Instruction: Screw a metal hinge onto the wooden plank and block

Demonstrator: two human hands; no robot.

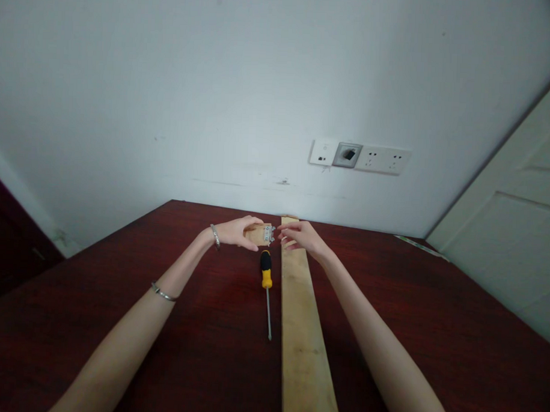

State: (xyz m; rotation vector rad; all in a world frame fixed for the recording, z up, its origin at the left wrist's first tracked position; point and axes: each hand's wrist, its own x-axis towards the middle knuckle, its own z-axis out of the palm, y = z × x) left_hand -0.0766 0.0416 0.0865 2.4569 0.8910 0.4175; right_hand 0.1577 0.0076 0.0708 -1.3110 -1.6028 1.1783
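Observation:
My left hand (238,232) grips a small wooden block (258,234) that carries a silver metal hinge (269,234) on its right end. My right hand (300,236) rests over the far end of a long pale wooden plank (303,339), its fingers pinched at the hinge. The block is held against the plank's left side near the wall. A screwdriver (266,290) with a yellow and black handle lies on the table just left of the plank, below the block, tip pointing toward me.
The dark red-brown table (184,329) runs up to a white wall with a row of sockets (360,156). A white door (513,220) stands at the right. Dark furniture (7,239) sits at the left.

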